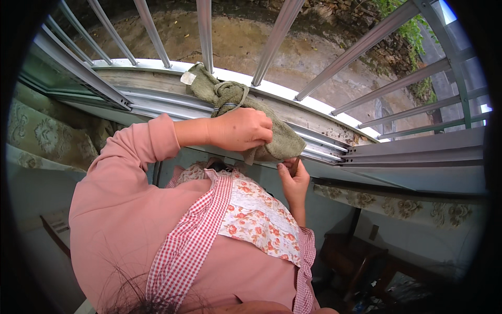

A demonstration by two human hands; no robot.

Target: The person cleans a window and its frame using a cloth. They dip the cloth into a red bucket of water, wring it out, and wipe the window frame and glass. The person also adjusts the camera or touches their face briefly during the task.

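An olive-green towel cloth (280, 127) lies bunched and knotted across the window sill, with a small white tag (188, 78) at its far end. A thin dark band shows at the knot, beside my left hand. My left hand (245, 129) is curled down on the cloth's middle, its fingers closed on the fabric. At the cloth's near right corner, my right hand (295, 182) pinches a small brown piece (294, 168), perhaps wood. The cloth's edge hides part of that piece and some fingertips.
Metal window bars (276, 43) rise beyond the sill (313, 115), above concrete ground (239, 43). Sliding-window tracks (164, 102) run along the near side. A patterned curtain (51, 133) hangs at left. Dark wooden furniture (353, 255) stands at lower right.
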